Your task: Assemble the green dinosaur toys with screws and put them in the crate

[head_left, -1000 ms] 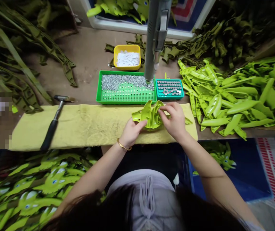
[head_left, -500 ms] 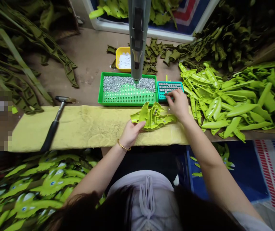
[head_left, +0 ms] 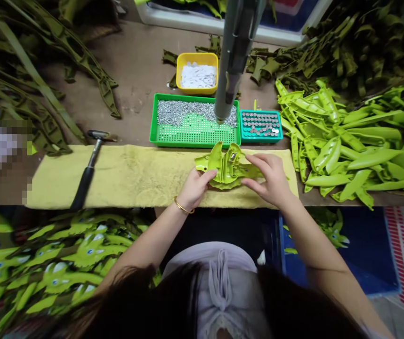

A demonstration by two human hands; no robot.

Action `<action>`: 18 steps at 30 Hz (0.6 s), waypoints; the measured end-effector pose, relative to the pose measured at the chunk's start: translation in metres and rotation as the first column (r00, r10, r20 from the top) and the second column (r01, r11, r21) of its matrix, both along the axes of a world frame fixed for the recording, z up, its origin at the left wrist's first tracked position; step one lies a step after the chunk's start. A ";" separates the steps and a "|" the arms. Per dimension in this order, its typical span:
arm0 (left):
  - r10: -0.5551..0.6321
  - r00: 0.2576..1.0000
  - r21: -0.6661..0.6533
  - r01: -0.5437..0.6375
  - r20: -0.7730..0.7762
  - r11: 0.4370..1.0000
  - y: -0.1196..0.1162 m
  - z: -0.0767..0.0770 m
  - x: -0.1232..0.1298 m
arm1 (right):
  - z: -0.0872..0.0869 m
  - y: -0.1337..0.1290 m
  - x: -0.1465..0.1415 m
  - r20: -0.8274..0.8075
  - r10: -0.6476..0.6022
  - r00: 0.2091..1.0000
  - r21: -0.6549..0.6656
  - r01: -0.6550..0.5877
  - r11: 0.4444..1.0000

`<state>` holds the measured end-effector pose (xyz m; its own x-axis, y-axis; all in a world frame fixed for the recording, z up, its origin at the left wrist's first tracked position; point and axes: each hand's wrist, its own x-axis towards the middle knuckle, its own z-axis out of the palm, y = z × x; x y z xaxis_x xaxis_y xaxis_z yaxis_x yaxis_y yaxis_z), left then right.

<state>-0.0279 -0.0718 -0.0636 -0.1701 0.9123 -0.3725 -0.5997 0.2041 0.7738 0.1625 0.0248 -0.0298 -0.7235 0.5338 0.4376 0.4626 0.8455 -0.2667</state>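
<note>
Tabletop (head_left: 138, 70), yellow cloth (head_left: 145, 174) along its front edge, lime-green shell (head_left: 226, 173) over cloth's right end, hollow side up, left hand (head_left: 193, 187) pinching shell's left part, right hand (head_left: 272, 181) spread about its right part, fingertip contact unclear.

"Can any lettering be read on the green toy part (head_left: 226, 172)?"

"None can be made out there."

"And on the hammer (head_left: 87, 176), or on the tool (head_left: 235, 61) seen above the table (head_left: 134, 61)?"

"No brand or number can be read on either; the tool is partly blurred."

"What of the green tray (head_left: 195, 144) and yellow tub (head_left: 198, 91)?"

"No label or sign can be read on those."
</note>
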 end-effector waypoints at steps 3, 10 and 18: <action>-0.044 0.995 0.008 0.045 -0.095 0.999 0.004 0.000 -0.011 | 0.003 -0.011 0.012 -0.010 0.081 0.997 -0.027 -0.081 0.996; -0.172 0.600 -0.065 0.196 -0.781 0.978 0.032 0.006 -0.054 | -0.010 -0.027 -0.001 -0.048 0.060 0.997 -0.318 -0.072 0.945; 0.024 -0.101 0.015 0.081 -0.995 0.997 -0.075 0.013 0.005 | -0.034 -0.035 -0.009 0.065 0.086 0.994 -0.314 -0.061 0.948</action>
<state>-0.0231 -0.1471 -0.0511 -0.2782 0.9347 0.2213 0.8442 0.1280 0.5205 0.1537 -0.0100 -0.0633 -0.7906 0.5787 0.2003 0.4318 0.7587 -0.4877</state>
